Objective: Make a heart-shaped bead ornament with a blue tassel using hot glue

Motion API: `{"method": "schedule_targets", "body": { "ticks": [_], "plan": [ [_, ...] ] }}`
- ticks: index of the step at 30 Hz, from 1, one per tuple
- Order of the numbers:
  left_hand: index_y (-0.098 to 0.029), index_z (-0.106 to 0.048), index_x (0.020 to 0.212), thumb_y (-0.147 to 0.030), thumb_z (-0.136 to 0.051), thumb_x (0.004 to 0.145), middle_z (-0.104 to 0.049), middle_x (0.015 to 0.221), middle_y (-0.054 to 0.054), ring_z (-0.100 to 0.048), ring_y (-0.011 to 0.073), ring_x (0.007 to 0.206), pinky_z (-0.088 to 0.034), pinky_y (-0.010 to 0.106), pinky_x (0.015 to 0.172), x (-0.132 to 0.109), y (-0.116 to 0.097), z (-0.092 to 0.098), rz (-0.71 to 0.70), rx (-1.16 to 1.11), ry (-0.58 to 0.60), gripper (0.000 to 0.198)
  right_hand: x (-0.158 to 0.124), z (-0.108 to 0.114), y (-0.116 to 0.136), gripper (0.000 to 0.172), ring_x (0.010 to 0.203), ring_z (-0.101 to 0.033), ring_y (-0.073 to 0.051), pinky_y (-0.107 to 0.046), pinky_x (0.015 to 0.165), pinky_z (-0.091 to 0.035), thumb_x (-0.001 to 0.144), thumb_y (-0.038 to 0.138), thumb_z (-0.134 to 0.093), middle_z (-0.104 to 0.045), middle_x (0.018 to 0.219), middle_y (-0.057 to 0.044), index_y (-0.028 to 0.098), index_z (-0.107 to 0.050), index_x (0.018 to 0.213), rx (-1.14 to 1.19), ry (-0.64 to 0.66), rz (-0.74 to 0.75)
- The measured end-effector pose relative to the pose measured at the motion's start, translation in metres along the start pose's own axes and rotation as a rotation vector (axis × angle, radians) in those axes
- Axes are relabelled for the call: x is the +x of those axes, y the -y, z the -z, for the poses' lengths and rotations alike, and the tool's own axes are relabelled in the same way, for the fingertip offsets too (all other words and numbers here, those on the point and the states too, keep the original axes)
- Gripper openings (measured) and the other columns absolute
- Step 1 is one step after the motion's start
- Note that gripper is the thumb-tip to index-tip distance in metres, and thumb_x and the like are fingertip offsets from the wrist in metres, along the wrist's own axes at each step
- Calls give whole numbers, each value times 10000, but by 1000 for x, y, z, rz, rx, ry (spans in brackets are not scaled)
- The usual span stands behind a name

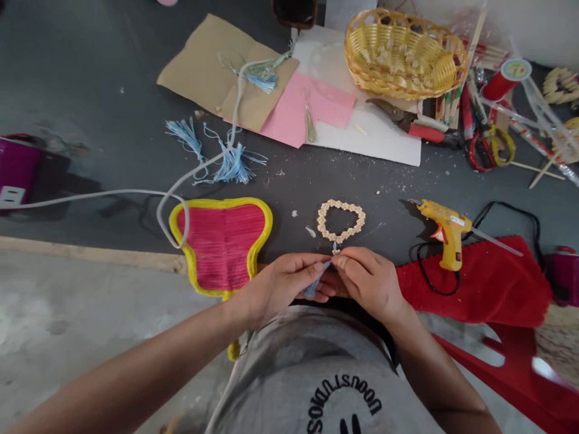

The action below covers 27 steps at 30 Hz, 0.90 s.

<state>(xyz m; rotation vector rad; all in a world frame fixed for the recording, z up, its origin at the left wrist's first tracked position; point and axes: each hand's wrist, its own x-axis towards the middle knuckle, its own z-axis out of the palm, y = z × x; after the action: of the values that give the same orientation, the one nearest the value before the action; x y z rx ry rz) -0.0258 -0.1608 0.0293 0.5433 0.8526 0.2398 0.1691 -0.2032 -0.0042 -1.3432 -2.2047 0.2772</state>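
Observation:
At the table's front edge my left hand (289, 280) is closed on a blue tassel (318, 282), whose strands hang below the fingers. My right hand (368, 280) meets it, thumb and fingers pinched at the tassel's top end. Just beyond the fingertips lies a loop of small pale flower-like beads (321, 222) on the table. A short blue thread and a small bead piece (335, 247) run from the loop toward my hands. To the left is a pink fan (217, 244) with a yellow edge. Exactly what the right fingertips grip is hidden.
A yellow glue gun (447, 229) lies on red cloth (488, 283) at right. Loose blue tassels (233, 160) and a grey cable (199, 166) are at left. Behind are a wicker basket (404, 89), pliers (425, 129), scissors (491, 147) and a red thread spool (495, 87).

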Motion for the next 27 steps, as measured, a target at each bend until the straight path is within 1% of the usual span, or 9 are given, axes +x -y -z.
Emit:
{"method": "schedule_targets", "body": {
  "ticks": [4, 8, 10, 14, 16, 18, 21, 24, 27],
  "plan": [
    [-160, -673, 1093, -429, -588, 906, -729, 902, 53, -676, 152, 817, -552, 308, 798, -7, -4, 1, -9, 168, -60, 339, 0, 2, 0, 166, 777, -670, -147, -265, 696, -567, 953, 179, -535, -726, 894, -63, 174, -696, 911, 35, -6, -40],
    [-170, -671, 1073, -429, -542, 926, -723, 951, 45, -665, 142, 810, -547, 283, 774, -15, -11, -3, -14, 329, -55, 325, -1, 10, 4, 186, 843, -683, -152, -276, 750, -579, 940, 163, -552, -729, 948, -72, 165, -682, 1073, 99, 2, -53],
    [-179, -662, 1100, -435, -521, 932, -722, 968, 40, -670, 147, 838, -549, 280, 787, -18, -12, -5, -21, 384, -50, 337, -1, 13, 7, 220, 820, -681, -153, -280, 723, -576, 941, 156, -547, -729, 932, -68, 165, -674, 1120, 89, 26, -14],
    [-202, -667, 1094, -436, -485, 946, -720, 894, 13, -667, 149, 817, -543, 250, 739, -25, -11, -8, -51, 581, -46, 331, 0, 10, 10, 161, 705, -665, -152, -281, 632, -555, 927, 161, -578, -729, 852, -60, 150, -705, 1027, 63, 37, 39],
    [-222, -670, 1104, -428, -475, 952, -728, 931, 8, -669, 147, 813, -539, 234, 709, -30, -10, -9, -77, 643, -69, 322, -1, 7, 9, 142, 720, -678, -159, -285, 642, -564, 916, 161, -593, -737, 867, -66, 151, -708, 999, 94, 10, 32],
    [-243, -658, 1154, -416, -480, 953, -738, 1002, 9, -684, 153, 851, -549, 233, 719, -34, -10, -10, -109, 645, -102, 320, -3, 5, 7, 154, 788, -700, -166, -284, 693, -583, 912, 150, -587, -746, 908, -69, 164, -698, 1017, 169, -26, -29],
    [-247, -630, 1205, -398, -474, 958, -748, 1030, 14, -705, 165, 904, -569, 253, 776, -33, -9, -9, -170, 666, -165, 329, -4, 8, 7, 163, 831, -717, -158, -266, 736, -593, 909, 163, -592, -754, 931, -56, 190, -671, 1049, 299, -59, -199],
    [-244, -616, 1210, -352, -434, 974, -748, 1034, 15, -709, 159, 922, -568, 267, 823, -27, -8, -3, -269, 846, -245, 317, -2, 14, 7, 108, 803, -724, -156, -263, 737, -591, 908, 204, -606, -755, 899, -37, 209, -659, 1001, 330, -79, -378],
    [-241, -610, 1211, -269, -407, 975, -737, 1055, 21, -700, 151, 935, -556, 269, 835, -18, -7, 4, -404, 1029, -286, 313, -1, 17, 6, 89, 750, -721, -151, -259, 721, -584, 910, 237, -602, -752, 874, -29, 209, -652, 978, 340, -69, -522]
  ]
}}
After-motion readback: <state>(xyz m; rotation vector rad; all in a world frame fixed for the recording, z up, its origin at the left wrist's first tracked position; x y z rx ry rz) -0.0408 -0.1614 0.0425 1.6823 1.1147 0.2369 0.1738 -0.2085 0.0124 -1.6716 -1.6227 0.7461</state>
